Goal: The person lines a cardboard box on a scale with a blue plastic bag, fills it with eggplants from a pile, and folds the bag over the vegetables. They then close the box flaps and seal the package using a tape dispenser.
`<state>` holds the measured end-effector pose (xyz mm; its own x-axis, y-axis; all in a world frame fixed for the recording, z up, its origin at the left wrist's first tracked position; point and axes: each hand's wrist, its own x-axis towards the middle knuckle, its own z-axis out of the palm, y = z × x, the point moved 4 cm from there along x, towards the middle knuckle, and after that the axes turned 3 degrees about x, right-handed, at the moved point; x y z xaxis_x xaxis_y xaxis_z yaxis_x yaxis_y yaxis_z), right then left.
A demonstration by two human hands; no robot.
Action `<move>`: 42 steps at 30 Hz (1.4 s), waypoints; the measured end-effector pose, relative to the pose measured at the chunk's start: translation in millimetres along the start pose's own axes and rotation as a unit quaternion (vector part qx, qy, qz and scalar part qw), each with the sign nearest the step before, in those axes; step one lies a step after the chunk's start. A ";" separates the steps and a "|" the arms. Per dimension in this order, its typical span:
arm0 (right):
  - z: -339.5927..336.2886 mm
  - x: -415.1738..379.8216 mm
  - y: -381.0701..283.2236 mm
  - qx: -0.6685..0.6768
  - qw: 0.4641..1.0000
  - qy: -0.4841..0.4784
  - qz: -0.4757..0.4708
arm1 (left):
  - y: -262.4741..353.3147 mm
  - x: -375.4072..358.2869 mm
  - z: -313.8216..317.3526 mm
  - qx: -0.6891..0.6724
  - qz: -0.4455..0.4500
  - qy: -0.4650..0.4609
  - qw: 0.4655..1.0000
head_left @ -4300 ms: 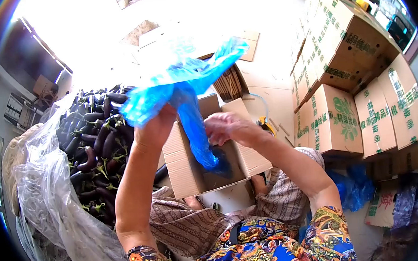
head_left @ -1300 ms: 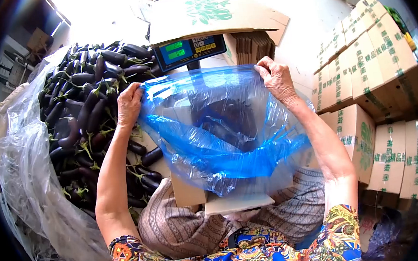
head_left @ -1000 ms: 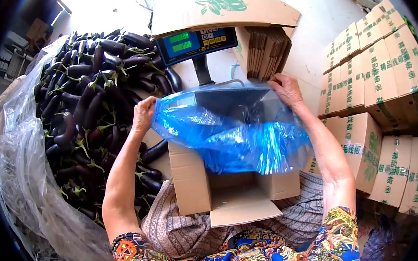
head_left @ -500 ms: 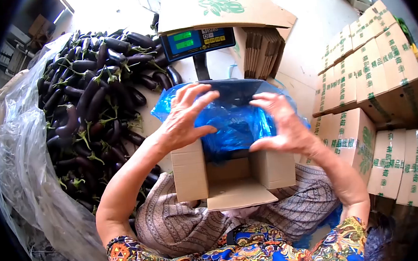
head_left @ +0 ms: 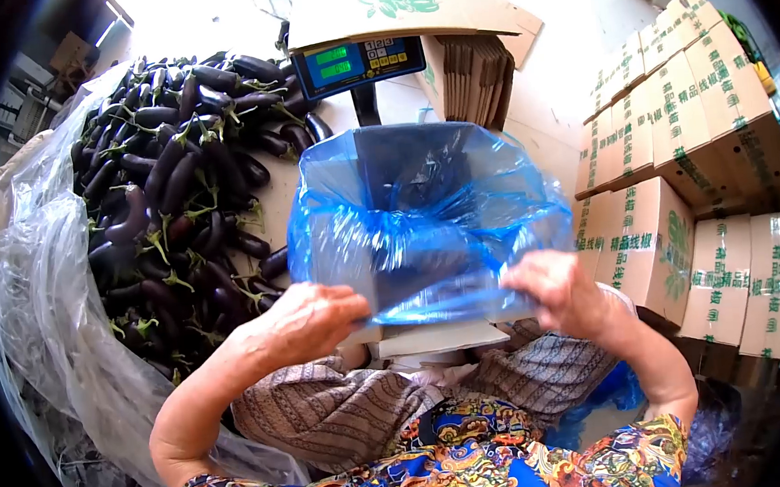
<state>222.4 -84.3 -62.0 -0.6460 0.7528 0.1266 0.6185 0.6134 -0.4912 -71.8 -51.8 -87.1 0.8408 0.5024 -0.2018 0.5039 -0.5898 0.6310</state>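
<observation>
A thin blue plastic bag [head_left: 408,242] is spread over an open cardboard box, whose near flap [head_left: 443,338] shows below the bag's edge. My left hand [head_left: 314,321] is closed on the near left part of the bag's edge. On the right, my right hand [head_left: 554,287] pinches the same edge, pulled toward me. Dark shapes show through the film, but I cannot make out what they are. Behind the box stands a scale with a lit display [head_left: 359,65].
A large heap of eggplants [head_left: 175,187] lies on the left beside clear plastic sheeting [head_left: 44,271]. Stacked printed cartons [head_left: 673,120] stand on the right. Folded cardboard [head_left: 473,77] leans behind the scale, and a flat carton piece [head_left: 399,5] lies over its display.
Both hands have come down toward me and closed on the bag's edge. The bag, earlier bunched at the far side, now stretches across the box opening and its near side.
</observation>
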 end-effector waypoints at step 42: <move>26.5 -11.7 -49.1 0.092 0.990 -0.092 0.059 | -97.9 -37.5 102.1 -0.543 -0.196 -0.023 0.816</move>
<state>187.8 -129.6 -62.2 -0.6554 0.7498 -0.0910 0.6131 0.4578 -0.6438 -132.4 -77.5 -217.8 0.6768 0.4786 -0.5593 0.2834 0.5317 0.7981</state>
